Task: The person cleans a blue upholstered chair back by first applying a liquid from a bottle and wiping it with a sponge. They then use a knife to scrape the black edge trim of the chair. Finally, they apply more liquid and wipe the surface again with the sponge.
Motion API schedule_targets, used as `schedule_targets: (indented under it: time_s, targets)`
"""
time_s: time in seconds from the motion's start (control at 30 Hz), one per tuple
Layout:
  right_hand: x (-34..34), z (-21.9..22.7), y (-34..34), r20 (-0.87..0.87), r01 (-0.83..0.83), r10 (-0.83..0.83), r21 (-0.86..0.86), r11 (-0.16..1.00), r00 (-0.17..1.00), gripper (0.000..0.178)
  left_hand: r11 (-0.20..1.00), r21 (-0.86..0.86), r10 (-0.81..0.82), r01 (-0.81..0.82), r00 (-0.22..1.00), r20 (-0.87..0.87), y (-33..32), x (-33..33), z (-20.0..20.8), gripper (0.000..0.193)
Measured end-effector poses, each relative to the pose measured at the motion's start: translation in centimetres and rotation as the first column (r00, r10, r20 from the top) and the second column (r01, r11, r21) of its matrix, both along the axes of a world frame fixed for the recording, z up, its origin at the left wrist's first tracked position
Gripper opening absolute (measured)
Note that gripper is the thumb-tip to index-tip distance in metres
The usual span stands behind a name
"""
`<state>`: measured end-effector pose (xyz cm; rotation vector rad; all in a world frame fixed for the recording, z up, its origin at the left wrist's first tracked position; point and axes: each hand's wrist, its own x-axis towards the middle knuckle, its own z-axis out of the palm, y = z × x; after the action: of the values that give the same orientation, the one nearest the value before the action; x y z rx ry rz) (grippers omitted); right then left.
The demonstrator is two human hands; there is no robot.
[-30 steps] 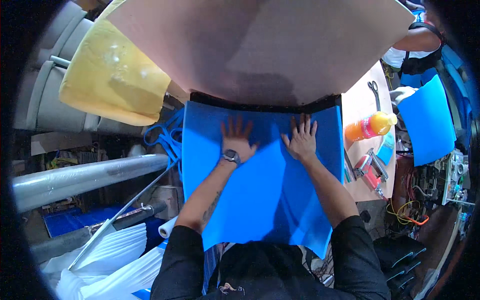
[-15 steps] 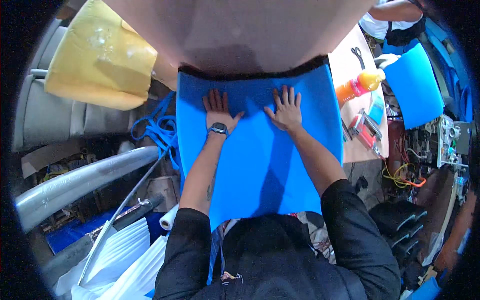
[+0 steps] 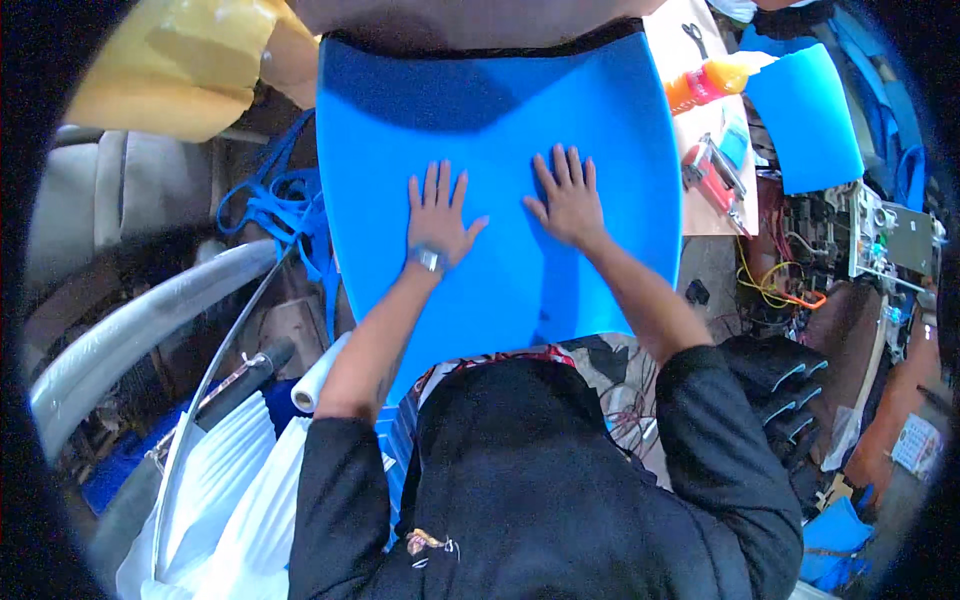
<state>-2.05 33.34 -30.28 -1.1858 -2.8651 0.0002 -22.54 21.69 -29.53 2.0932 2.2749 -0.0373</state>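
Observation:
A large bright blue sheet point(image 3: 490, 270), smooth and foam-like, fills the middle of the view and curves inward along its near edge. My left hand point(image 3: 440, 220) lies flat on its left half, fingers spread, with a watch on the wrist. To the right of it my right hand point(image 3: 570, 200) also rests flat on the sheet, thumb out toward the left. Neither hand grips anything. At the far end, the sheet's edge meets a pale pinkish-beige surface point(image 3: 460, 22) that comes in from the top.
Beyond the sheet's right side, a table point(image 3: 690, 140) bears scissors point(image 3: 694, 40), an orange drink bottle point(image 3: 705, 84) and a red tool point(image 3: 712, 170). Another blue sheet point(image 3: 810, 120) is farther right. Yellow foam point(image 3: 180, 65), blue strips point(image 3: 280, 205) and a white roll point(image 3: 318, 375) lie left.
The view has tilted, so more of the blue sheet's far part shows. My hands have slid nearer to me along the sheet, still flat.

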Motion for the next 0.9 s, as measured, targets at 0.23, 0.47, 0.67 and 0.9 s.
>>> schedule_targets:
  time_s: [0.23,0.47,0.67,0.9]
  targets:
    - [10.4,2.1,-17.1,0.087,0.068,-0.034,-0.421,0.905,0.996,0.065,0.986,-0.162,0.002,0.036,0.973,0.231,-12.0,5.7,0.3,0.079]
    - [22.3,11.6,-16.1,-0.386,0.24,-0.541,-0.603,0.761,0.747,0.015,0.988,-0.1,0.144,-0.115,0.918,0.368,-10.1,8.6,3.3,0.075]
    - [26.1,9.2,4.4,-0.641,0.476,-0.611,-0.401,0.783,0.465,0.02,0.952,-0.002,0.103,-0.307,0.314,0.944,2.2,16.8,4.6,0.082]
    - [20.6,0.2,19.7,-0.336,0.282,-0.48,-0.493,0.823,0.811,0.038,0.822,0.008,0.006,-0.57,0.023,1.0,21.0,21.2,6.7,0.089]
